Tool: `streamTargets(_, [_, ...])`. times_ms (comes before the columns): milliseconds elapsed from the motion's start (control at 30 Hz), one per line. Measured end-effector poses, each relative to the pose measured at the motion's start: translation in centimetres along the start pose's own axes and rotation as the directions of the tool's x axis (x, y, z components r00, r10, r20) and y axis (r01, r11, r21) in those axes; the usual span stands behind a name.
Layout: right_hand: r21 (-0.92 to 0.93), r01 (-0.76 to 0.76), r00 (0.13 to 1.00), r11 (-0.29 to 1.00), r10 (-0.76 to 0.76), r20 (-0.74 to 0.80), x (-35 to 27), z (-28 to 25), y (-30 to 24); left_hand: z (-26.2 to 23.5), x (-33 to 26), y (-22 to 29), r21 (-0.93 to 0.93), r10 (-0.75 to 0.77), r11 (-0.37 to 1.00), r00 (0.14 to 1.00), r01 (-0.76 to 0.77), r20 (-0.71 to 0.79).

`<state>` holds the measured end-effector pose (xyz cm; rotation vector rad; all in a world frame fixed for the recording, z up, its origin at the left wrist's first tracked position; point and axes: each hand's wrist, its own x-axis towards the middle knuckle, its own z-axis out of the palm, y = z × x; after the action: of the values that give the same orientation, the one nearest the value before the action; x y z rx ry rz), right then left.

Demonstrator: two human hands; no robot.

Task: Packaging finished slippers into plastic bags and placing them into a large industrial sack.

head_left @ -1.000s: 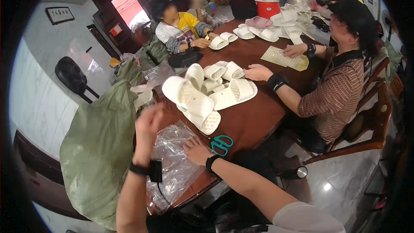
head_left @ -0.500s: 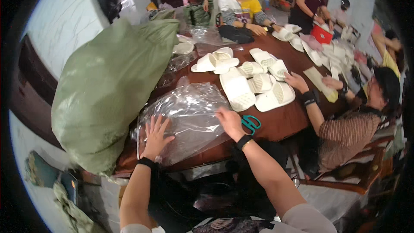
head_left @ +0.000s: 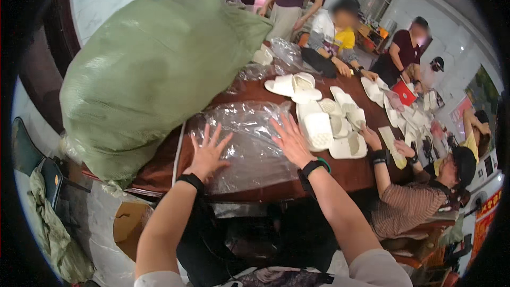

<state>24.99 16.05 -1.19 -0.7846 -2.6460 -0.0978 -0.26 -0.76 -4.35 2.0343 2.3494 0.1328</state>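
Note:
A clear plastic bag (head_left: 252, 151) lies spread flat on the brown-covered table in front of me. My left hand (head_left: 208, 154) rests at the bag's left side, fingers spread, holding nothing. On its right side my right hand (head_left: 292, 141) lies flat with fingers apart, also empty. Just beyond that hand is a group of white slides (head_left: 319, 130), several of them, some overlapping. Part of a green scissors handle (head_left: 325, 165) peeks out beside my right wrist; the rest is hidden.
A big green woven sack (head_left: 154, 79) bulges over the table's left side. At the right, a seated co-worker (head_left: 414, 191) holds a pale insole-shaped piece (head_left: 393, 148). Other people work at the far side near more white slides (head_left: 374, 90). An open cardboard box (head_left: 129, 228) stands on the floor.
My right hand has gone from a closed grip at the bag's edge to lying open on it. The bag is flatter. The view has shifted, showing more of the room at right.

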Motion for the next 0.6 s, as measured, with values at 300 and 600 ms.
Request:
streamTargets(300, [0.013,-0.304,0.840,0.953,0.261,0.475,0.1,6.1,2.8,-2.7,-0.1,-2.1,-0.299,0.040,0.932,0.880,-0.203,-0.473])
streamTargets(600, [-0.057,-0.251,0.790,0.966,0.239,0.564,3.4,1.4,1.4,-22.2,4.1,-8.7,0.268,0.135,0.963,0.813,0.027,-0.566])
